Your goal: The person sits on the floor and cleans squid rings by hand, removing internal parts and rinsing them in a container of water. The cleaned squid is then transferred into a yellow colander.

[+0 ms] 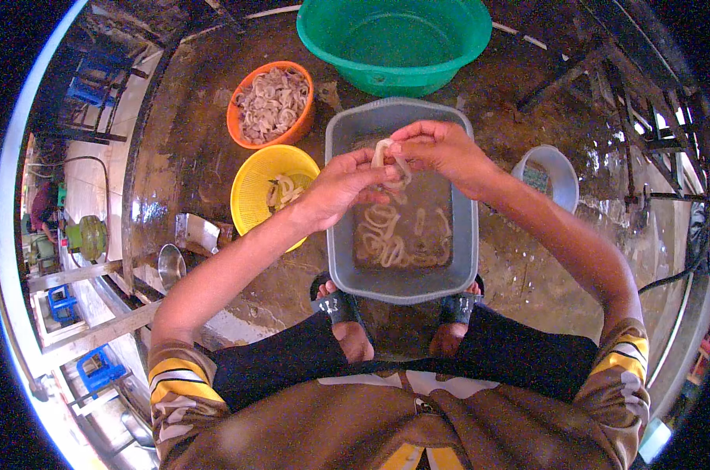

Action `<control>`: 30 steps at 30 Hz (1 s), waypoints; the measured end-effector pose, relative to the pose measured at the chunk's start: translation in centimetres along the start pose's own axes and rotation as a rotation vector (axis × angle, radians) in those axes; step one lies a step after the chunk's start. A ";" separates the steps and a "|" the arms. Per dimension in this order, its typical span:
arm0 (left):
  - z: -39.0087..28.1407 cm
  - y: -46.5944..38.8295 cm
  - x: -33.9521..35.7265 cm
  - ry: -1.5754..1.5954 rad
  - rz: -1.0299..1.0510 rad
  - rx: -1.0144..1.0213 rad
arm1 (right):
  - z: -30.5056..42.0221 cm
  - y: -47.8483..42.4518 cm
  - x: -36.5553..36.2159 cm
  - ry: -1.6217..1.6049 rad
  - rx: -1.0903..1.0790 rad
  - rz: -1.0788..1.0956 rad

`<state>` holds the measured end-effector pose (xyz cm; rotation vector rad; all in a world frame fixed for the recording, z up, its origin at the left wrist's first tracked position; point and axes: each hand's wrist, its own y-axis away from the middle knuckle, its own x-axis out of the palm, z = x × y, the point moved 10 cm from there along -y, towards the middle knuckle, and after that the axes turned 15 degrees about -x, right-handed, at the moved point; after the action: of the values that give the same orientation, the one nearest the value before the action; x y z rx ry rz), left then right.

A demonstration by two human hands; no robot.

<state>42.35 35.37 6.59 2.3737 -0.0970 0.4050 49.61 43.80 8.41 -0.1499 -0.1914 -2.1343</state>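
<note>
Over a grey plastic tub (402,288) between my feet, my left hand (352,182) and my right hand (443,151) hold a pale, ring-like piece (381,154), possibly squid, between their fingertips. More pale rings (381,235) lie in cloudy water at the bottom of the tub. To the left, a yellow plastic colander (246,182) holds a few pale pieces (287,189); my left forearm passes over its lower edge. Behind it, an orange basket (231,120) is heaped with pale, purplish pieces (273,103) of similar kind.
A large green basin (390,73) stands beyond the tub. A grey bucket (561,179) is at the right, on the wet floor (508,252). A metal bowl (171,267) lies at the left. Dark metal frames stand at the right. Another person (44,208) is at the far left.
</note>
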 end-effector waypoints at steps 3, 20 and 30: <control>0.0 -0.2 -0.2 0.059 0.013 -0.003 | -0.1 -0.1 -0.6 -0.058 0.002 -0.056; -4.4 1.6 -0.3 0.136 0.092 0.189 | -0.8 0.0 -0.6 0.252 -0.050 0.011; -4.4 1.6 -0.1 0.082 0.045 0.177 | 3.0 -0.1 0.9 0.448 -0.346 0.085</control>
<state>40.85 37.11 10.67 2.5287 -0.0789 0.5523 49.12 43.69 11.47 0.1200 0.4400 -2.0425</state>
